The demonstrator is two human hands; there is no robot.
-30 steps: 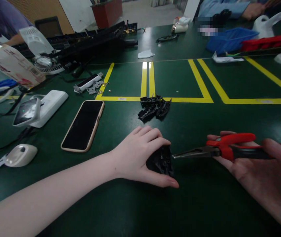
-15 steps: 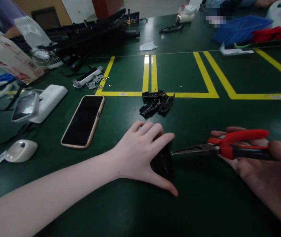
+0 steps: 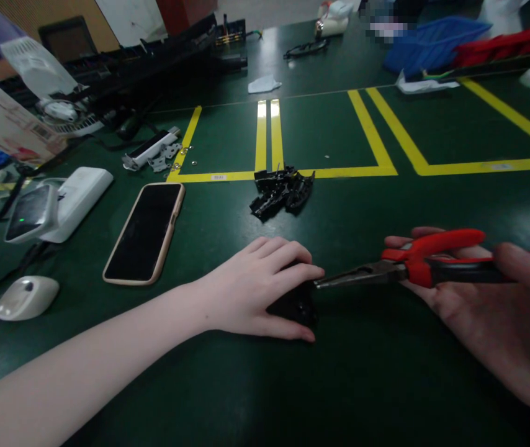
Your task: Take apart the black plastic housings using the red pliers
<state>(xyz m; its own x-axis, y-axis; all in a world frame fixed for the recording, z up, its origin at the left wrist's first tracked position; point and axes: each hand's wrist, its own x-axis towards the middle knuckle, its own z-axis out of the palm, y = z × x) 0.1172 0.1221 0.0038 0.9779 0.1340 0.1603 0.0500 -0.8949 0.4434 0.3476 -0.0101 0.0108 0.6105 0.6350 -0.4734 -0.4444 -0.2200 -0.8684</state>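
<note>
My left hand (image 3: 256, 292) lies over a black part (image 3: 297, 304) on the green table, its fingers bent across the top and its thumb along the near side. Much of the part is hidden under the palm. On the right, my right hand (image 3: 474, 304) holds red-handled needle-nose pliers (image 3: 446, 254), whose tips point left and reach the part's right edge by my left index finger. Whether the tips grip anything cannot be made out. Beyond my left hand is a pile of broken black pieces (image 3: 283, 189).
A phone (image 3: 144, 233) lies left of the pieces, with a white device (image 3: 81, 202) and a beige mouse-like object (image 3: 27, 298) farther left. Small metal parts (image 3: 165, 155) sit near yellow tape (image 3: 339, 172). A blue bin (image 3: 432, 43) stands at the back right.
My left thumb has drawn in closer to the black part. The pliers' tips now sit nearer my left index fingertip. The whole view has shifted slightly, moving the table items left.
</note>
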